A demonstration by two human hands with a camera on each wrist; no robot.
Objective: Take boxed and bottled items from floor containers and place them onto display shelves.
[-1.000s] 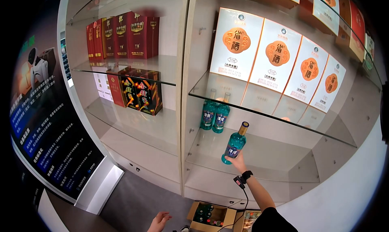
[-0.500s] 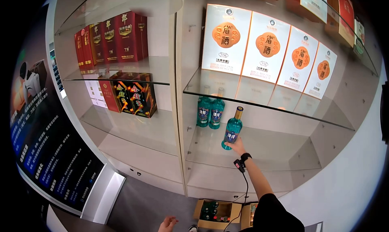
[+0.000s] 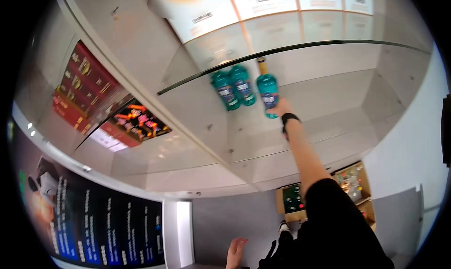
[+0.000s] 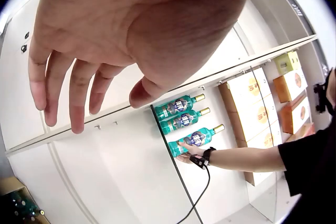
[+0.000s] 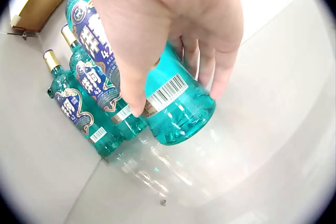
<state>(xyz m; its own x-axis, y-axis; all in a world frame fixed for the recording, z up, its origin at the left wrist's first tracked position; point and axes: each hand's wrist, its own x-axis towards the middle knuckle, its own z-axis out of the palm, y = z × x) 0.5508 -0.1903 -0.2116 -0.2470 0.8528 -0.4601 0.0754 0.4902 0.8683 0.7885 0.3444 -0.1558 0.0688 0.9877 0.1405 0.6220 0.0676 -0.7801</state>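
A teal glass liquor bottle [image 3: 268, 87] with a blue label and gold cap is upright in my right hand [image 3: 283, 107], which grips its lower part. In the right wrist view the thumb and fingers wrap the held bottle [image 5: 181, 108], its base close over the glass shelf. Two matching bottles, a left one [image 3: 226, 94] and a right one [image 3: 243, 87], stand side by side just left of it. Low in the head view hangs my left hand [image 3: 236, 252], holding nothing; in the left wrist view its fingers [image 4: 79, 85] are relaxed and spread.
Above the bottles runs the upper glass shelf's edge [image 3: 300, 44], bearing white liquor boxes [image 3: 268, 1]. Dark red boxes [image 3: 87, 81] fill the left cabinet. On the floor stand an open carton [image 3: 282, 201] of bottles and another carton [image 3: 359, 172]. A cable [image 4: 202, 198] trails from the right wrist.
My right hand has carried the bottle deeper into the lower shelf, closer to the two standing bottles. The head view has tilted downward and turned. The left hand still hangs low, holding nothing.
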